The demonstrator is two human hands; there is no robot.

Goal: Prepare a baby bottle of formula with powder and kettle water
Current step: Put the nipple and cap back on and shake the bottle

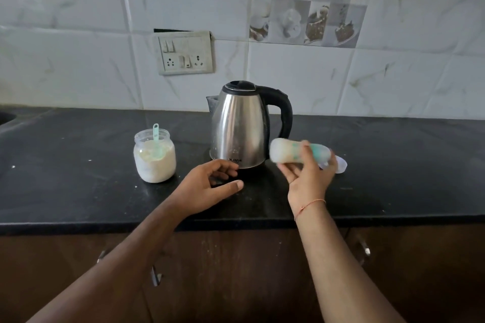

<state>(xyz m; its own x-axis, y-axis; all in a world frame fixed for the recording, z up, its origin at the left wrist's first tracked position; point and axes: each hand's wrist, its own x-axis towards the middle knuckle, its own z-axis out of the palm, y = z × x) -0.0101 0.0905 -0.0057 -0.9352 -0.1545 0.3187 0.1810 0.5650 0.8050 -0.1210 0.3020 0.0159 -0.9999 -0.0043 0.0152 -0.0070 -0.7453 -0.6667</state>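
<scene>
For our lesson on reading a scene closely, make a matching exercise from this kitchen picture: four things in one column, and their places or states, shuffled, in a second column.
Column one:
1. baby bottle
2. powder jar
3. kettle
4. left hand

Column two:
A. stands on the counter with its lid shut
B. open, empty, over the counter
C. held on its side in the right hand
D. open, with a green scoop standing in it

Pairs: 1-C, 2-D, 3-A, 4-B
</scene>
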